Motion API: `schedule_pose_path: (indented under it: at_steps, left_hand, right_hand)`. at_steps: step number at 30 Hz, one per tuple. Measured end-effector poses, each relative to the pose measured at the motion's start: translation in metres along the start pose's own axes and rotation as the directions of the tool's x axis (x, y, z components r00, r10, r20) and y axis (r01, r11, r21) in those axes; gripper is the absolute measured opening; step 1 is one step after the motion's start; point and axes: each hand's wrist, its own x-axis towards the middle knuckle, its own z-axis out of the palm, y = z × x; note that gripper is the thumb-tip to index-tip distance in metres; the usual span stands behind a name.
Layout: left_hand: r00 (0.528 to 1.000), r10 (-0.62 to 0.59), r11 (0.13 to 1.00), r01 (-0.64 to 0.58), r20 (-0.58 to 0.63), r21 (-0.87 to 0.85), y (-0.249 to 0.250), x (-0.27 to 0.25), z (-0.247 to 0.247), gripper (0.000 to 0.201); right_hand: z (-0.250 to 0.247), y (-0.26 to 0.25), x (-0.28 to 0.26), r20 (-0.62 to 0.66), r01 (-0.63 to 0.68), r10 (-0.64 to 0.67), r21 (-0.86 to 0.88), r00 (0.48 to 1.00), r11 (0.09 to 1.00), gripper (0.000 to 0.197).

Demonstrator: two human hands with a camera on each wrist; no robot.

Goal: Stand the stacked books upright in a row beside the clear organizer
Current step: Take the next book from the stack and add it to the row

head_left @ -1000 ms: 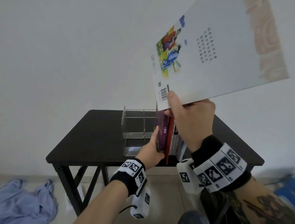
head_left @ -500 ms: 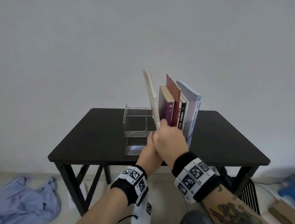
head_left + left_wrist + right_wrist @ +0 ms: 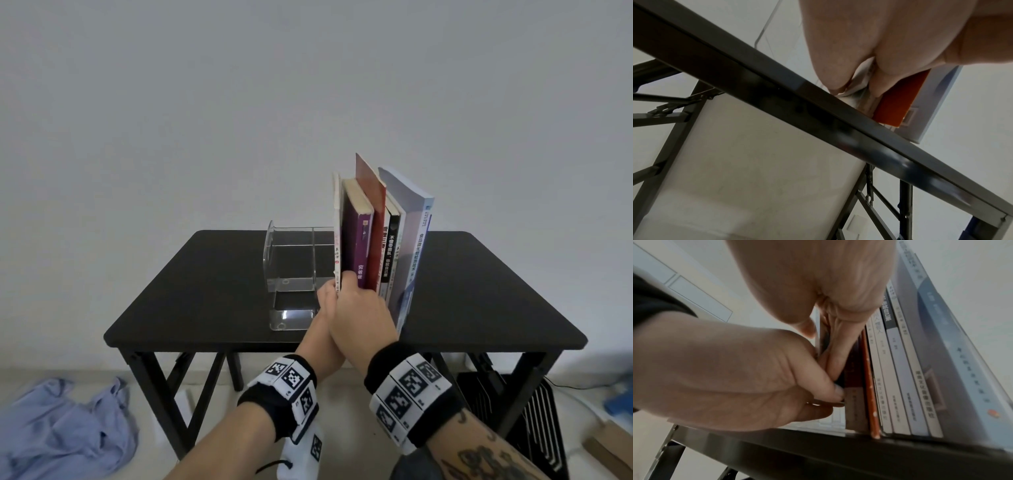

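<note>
Several books stand upright in a row on the black table [image 3: 191, 294], just right of the clear organizer [image 3: 291, 270]. From the left they are a thin white book [image 3: 337, 236], a purple book [image 3: 358, 246], a tall red book [image 3: 371, 205], slim black and white ones, and a big blue-grey book [image 3: 412, 240]. My right hand [image 3: 346, 282] pinches the thin white book [image 3: 823, 339] low on its spine, thumb on its left face. My left hand [image 3: 326, 296] holds the same book's bottom corner from the left; its fingertips [image 3: 837, 392] reach the spine's foot.
The organizer's compartments hold nothing. Bare tabletop lies left of it and right of the blue-grey book. On the floor are a blue cloth [image 3: 61, 431] at the left, a black slatted rack [image 3: 534, 414] under the table's right side, and cardboard [image 3: 613, 445].
The thin white book, held high and tilted a second ago, has come down and now stands at the row's left end. My left hand shifted from the purple book to it.
</note>
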Motion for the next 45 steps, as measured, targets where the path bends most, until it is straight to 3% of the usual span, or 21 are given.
schedule_pose_path:
  at_steps: [2, 4, 6, 8, 11, 15, 20, 25, 30, 36, 40, 45]
  left_hand:
    - [1.000, 0.030, 0.997, -0.030, 0.003, -0.074, 0.006, 0.002, 0.003, 0.047]
    - [0.999, 0.040, 0.995, -0.043, -0.030, -0.086, 0.005, 0.006, 0.004, 0.038]
    - [1.000, -0.001, 0.984, 0.005, 0.020, -0.180, 0.006, 0.009, 0.002, 0.044]
    - [0.998, -0.012, 0.994, 0.018, 0.057, -0.105, 0.000, 0.015, 0.002, 0.061]
    - [0.996, -0.050, 0.999, 0.049, 0.070, 0.020, -0.008, 0.019, 0.001, 0.076]
    - [0.990, -0.068, 0.997, 0.072, 0.120, -0.023, -0.009, 0.024, 0.001, 0.070]
    - [0.992, -0.032, 0.997, 0.040, 0.121, -0.060, -0.007, 0.022, -0.001, 0.089]
    - [0.993, -0.044, 0.991, 0.058, 0.112, -0.123, -0.006, 0.024, -0.002, 0.067]
    - [0.996, -0.020, 0.999, 0.023, 0.086, -0.024, -0.010, 0.026, 0.000, 0.065]
    - [0.994, -0.094, 0.982, 0.103, 0.060, -0.155, -0.011, 0.030, 0.000, 0.063]
    - [0.996, -0.033, 0.999, 0.031, 0.081, 0.031, -0.013, 0.029, -0.001, 0.068]
    - [0.994, -0.014, 0.997, 0.005, 0.110, 0.082, -0.012, 0.027, -0.001, 0.083]
  right_hand:
    - [0.002, 0.001, -0.001, -0.009, 0.016, -0.017, -0.041, 1.000, 0.999, 0.028]
    - [0.003, 0.002, -0.003, 0.044, 0.084, -0.077, -0.187, 0.996, 0.979, 0.039]
    - [0.000, 0.001, -0.006, 0.104, 0.152, -0.125, -0.314, 0.987, 0.937, 0.043]
    - [-0.003, 0.001, -0.008, 0.108, 0.156, -0.127, -0.341, 0.986, 0.927, 0.047]
    - [-0.005, 0.005, -0.008, 0.096, 0.137, -0.110, -0.343, 0.989, 0.929, 0.054]
    - [-0.001, 0.007, -0.009, 0.078, 0.122, -0.102, -0.337, 0.992, 0.934, 0.061]
    - [0.000, 0.008, -0.011, 0.046, 0.115, -0.105, -0.315, 0.993, 0.942, 0.061]
    - [0.000, 0.006, -0.012, 0.030, 0.106, -0.102, -0.278, 0.994, 0.955, 0.064]
    - [0.003, 0.008, -0.010, 0.064, 0.095, -0.078, -0.324, 0.995, 0.941, 0.069]
    - [0.003, 0.009, -0.010, 0.094, 0.109, -0.081, -0.354, 0.992, 0.929, 0.076]
    - [0.001, 0.010, -0.010, 0.081, 0.104, -0.082, -0.322, 0.993, 0.941, 0.077]
    - [-0.005, 0.010, -0.013, -0.023, 0.051, -0.055, -0.126, 0.998, 0.991, 0.083]
